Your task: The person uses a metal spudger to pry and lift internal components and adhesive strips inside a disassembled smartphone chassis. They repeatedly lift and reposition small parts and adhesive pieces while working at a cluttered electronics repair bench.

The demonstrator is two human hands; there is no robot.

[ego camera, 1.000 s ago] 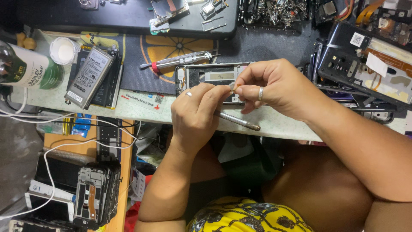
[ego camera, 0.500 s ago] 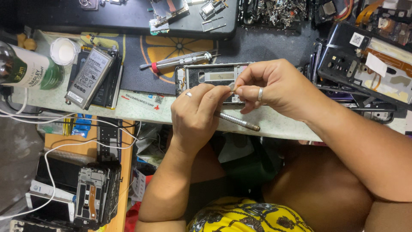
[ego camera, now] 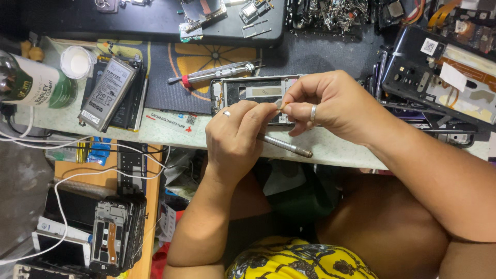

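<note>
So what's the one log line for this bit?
left hand: holds metal screwdriver | right hand: pinches small part | under both: open phone frame on desk

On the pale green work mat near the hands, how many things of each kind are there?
Open grey phone frame: 1
Grey metal screwdrivers: 2, one red-collared, one at the left hand
Flat grey phone battery: 1
White bottle with green label: 1
Total: 5

Bare desk (ego camera: pixel 170 129) lies at eight o'clock of the phone frame (ego camera: pixel 253 93); a screwdriver (ego camera: pixel 217 72) blocks eleven o'clock, a battery (ego camera: pixel 106 93) nine o'clock, opened phones (ego camera: pixel 439 77) three o'clock.
</note>
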